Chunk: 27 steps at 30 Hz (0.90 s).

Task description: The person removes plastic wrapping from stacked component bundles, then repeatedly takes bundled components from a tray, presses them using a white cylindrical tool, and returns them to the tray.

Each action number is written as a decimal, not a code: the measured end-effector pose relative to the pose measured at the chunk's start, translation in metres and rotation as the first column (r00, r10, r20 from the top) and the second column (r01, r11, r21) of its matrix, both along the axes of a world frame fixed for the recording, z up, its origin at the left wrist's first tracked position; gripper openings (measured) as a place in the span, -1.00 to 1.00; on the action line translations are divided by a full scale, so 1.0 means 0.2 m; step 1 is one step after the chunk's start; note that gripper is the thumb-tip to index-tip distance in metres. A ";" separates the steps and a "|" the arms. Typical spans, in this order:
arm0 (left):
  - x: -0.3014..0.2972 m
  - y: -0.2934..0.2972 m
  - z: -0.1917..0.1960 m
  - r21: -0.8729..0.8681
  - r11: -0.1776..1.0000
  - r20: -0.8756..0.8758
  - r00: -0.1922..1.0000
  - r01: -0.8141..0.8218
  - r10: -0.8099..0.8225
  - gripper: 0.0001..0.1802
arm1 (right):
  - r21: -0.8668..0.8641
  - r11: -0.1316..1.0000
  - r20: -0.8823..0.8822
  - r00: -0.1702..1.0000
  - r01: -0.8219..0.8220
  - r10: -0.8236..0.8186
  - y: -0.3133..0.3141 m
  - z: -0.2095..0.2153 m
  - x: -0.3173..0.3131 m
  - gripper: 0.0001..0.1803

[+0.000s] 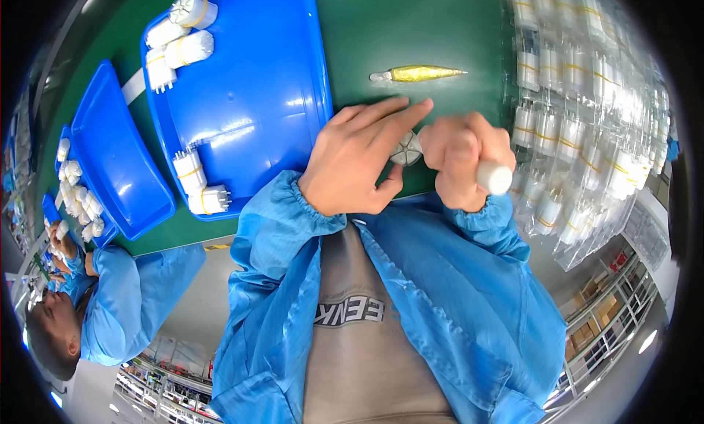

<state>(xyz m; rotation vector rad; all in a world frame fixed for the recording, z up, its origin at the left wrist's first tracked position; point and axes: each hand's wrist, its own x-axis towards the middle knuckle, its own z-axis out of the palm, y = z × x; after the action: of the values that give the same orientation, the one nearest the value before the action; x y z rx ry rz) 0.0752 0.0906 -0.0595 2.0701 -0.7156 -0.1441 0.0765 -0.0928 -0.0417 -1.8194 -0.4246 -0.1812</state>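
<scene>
At a green table (pixel 440 28) beside a blue tray (pixel 257 160), left hand (pixel 352 156) and right hand (pixel 466 156) are held close together, a white-ended rod (pixel 496 177) clamped in the right's fist, a segmented cylinder (pixel 405 151) gripped by the left, seemingly for steadiness.

Glossy, smooth blue plastic tray (pixel 271 123), smooth green tabletop (pixel 411 28) with soft sheen, creased, shiny clear plastic bags (pixel 579 119), smooth white plastic-looking rod (pixel 496 178), glossy yellow tube (pixel 425 73), faintly shiny blue cloth jacket (pixel 462 277)

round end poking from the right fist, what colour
The round end is white; see the head view.
</scene>
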 end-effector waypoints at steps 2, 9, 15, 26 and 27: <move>0.02 0.03 0.04 0.009 1.000 0.096 0.995 -0.011 0.010 -0.13 | 0.203 0.976 -0.001 0.997 0.077 -0.078 0.00 0.03 -0.02 -0.69; 0.27 0.59 0.23 0.351 0.657 0.581 0.705 -0.668 0.406 -0.35 | -0.074 0.979 -0.110 0.977 -0.190 0.182 -0.22 0.13 -0.05 0.03; 0.37 0.76 0.03 0.453 0.741 0.472 0.839 -0.495 0.272 -0.09 | -0.072 0.962 -0.236 0.942 -0.262 0.239 -0.12 0.03 -0.18 -0.48; 0.24 0.61 0.20 0.462 0.767 0.308 0.891 -0.446 0.333 -0.38 | -0.374 0.168 0.539 0.362 0.912 -0.761 -1.17 0.77 -0.58 -0.46; 0.20 0.56 0.22 0.336 0.787 0.275 0.853 -0.518 0.444 -0.38 | -0.373 0.173 0.544 0.366 0.912 -0.755 -1.24 0.75 -0.56 -0.46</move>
<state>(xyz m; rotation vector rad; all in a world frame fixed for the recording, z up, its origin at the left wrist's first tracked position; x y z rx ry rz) 0.1143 0.2022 -0.0165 2.6226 -0.2402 0.2150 -0.0351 -0.3416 0.1076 -2.5642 0.5745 -1.2129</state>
